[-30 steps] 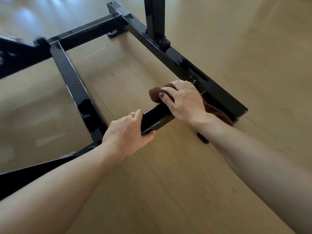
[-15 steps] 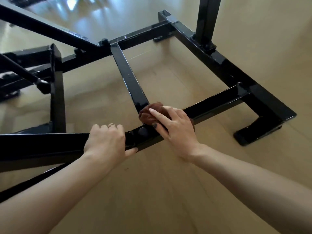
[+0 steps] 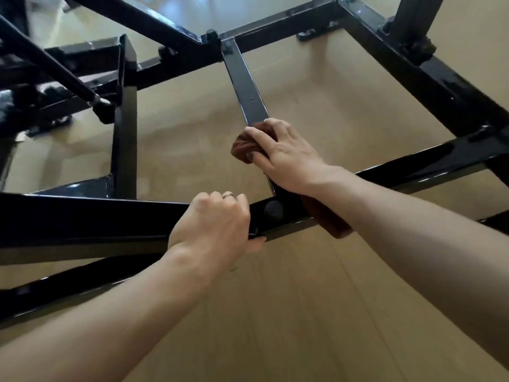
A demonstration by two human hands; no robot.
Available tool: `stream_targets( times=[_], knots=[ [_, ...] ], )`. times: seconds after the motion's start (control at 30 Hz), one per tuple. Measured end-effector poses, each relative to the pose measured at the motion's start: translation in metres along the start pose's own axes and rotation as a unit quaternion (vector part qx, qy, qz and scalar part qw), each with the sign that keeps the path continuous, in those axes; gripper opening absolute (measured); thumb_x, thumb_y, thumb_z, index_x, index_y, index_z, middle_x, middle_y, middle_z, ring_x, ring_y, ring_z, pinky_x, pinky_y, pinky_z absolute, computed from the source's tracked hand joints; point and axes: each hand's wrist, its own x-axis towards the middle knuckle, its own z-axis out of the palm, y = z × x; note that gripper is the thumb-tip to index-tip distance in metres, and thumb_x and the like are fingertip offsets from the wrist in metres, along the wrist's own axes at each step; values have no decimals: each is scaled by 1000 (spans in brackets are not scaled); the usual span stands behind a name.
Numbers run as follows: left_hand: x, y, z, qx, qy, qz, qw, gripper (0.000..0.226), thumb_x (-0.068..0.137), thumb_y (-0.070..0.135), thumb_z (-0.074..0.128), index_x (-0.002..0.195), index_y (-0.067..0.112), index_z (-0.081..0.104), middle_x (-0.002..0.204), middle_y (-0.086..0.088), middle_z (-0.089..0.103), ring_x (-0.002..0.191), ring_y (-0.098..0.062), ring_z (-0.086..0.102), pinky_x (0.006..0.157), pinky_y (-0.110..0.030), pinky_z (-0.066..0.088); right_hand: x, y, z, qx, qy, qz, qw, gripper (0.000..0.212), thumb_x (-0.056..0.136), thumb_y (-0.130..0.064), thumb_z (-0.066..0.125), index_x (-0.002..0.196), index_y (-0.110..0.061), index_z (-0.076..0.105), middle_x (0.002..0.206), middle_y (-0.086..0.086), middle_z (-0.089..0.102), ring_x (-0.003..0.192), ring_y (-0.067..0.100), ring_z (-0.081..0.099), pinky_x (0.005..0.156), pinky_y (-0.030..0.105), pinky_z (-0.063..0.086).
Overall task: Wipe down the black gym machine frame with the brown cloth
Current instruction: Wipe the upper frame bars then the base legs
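Note:
The black gym machine frame (image 3: 245,78) lies low over a wooden floor, a lattice of glossy square bars. My right hand (image 3: 283,153) grips the brown cloth (image 3: 242,147) around the near end of the bar that runs away from me. A loose end of the cloth hangs under my wrist over the near cross bar. My left hand (image 3: 214,221) grips that near cross bar (image 3: 82,219), fingers curled over its top, just left of a round black bolt cap (image 3: 273,210).
Light wooden floor (image 3: 316,299) spreads all around and shows between the bars. More frame bars and a thin diagonal rod (image 3: 55,67) crowd the upper left. An upright post (image 3: 413,20) rises at the upper right.
My right hand has carried the cloth left along the near cross bar and onto the bar running away from me. My left hand shifted left along the cross bar. The view drew closer.

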Motion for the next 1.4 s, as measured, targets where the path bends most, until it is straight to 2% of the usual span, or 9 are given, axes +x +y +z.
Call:
stream_targets(
  times=[0.13, 0.33, 0.47, 0.63, 0.83, 1.0, 1.13, 1.23, 1.4],
  knots=[
    [2, -5, 7, -10, 15, -10, 1000, 73, 66, 82, 64, 67, 16, 34, 55, 2, 49, 44, -16, 47, 54, -30, 17, 66, 3, 0, 0, 16, 12, 1000, 56, 106, -48, 39, 159, -33, 28, 164, 10, 19, 154, 29, 9, 125, 38, 10],
    [-1, -1, 12, -12, 40, -6, 999, 57, 81, 71, 38, 73, 15, 34, 59, -2, 49, 50, -20, 31, 56, -34, 18, 140, 4, -6, -14, 18, 28, 999, 55, 106, -46, 37, 157, -28, 29, 159, 15, 24, 150, 35, 17, 122, 42, 15],
    [0, 0, 14, -1, 35, -26, 999, 60, 79, 75, 43, 72, 15, 36, 60, -1, 48, 54, -20, 25, 57, -34, 18, 150, -1, -8, -6, 23, 40, 999, 51, 106, -43, 37, 155, -28, 32, 157, 17, 26, 149, 36, 19, 121, 41, 16],
    [0, 1, 10, -1, -4, -32, 999, 62, 72, 82, 53, 70, 20, 50, 61, 2, 54, 50, -17, 49, 57, -32, 19, 113, -4, -8, 31, 18, 54, 998, 52, 107, -35, 42, 157, -28, 30, 164, 15, 16, 150, 36, 14, 123, 43, 18],
    [1, 2, 3, 12, -30, -24, 999, 65, 71, 87, 51, 72, 22, 54, 64, 5, 59, 53, -15, 56, 57, -31, 21, 26, 1, -1, 92, 25, 21, 995, 52, 105, -26, 50, 156, -24, 38, 163, 15, 21, 147, 38, 23, 123, 43, 21],
    [0, 4, -5, 4, -48, -11, 999, 64, 91, 75, 41, 103, 13, 53, 100, -4, 67, 84, -23, 65, 66, -35, 29, -32, 8, -8, 84, 4, 31, 996, 55, 104, -23, 52, 157, -26, 38, 150, 16, 37, 127, 42, 50, 104, 43, 41],
    [0, 2, -13, 1, -64, -13, 998, 64, 95, 71, 41, 112, 10, 53, 110, -7, 66, 93, -25, 64, 69, -35, 30, -63, 6, -19, 47, -6, 29, 998, 53, 104, -22, 54, 155, -28, 41, 138, 16, 48, 114, 43, 59, 95, 44, 48],
    [-8, -3, -19, -25, -20, 11, 999, 63, 95, 70, 45, 117, 11, 51, 115, -7, 64, 99, -25, 62, 73, -35, 32, -72, -4, -31, 14, -22, 26, 999, 51, 103, -21, 55, 153, -29, 46, 136, 15, 51, 115, 41, 59, 96, 43, 48],
    [-59, -27, -33, -221, 95, 108, 965, 46, 91, 39, 63, 127, 11, 55, 115, -6, 64, 104, -27, 63, 93, -40, 49, -94, -39, -55, 48, -29, 37, 998, 46, 99, -21, 60, 142, -35, 57, 125, 9, 62, 114, 31, 59, 96, 41, 48]
  ],
)
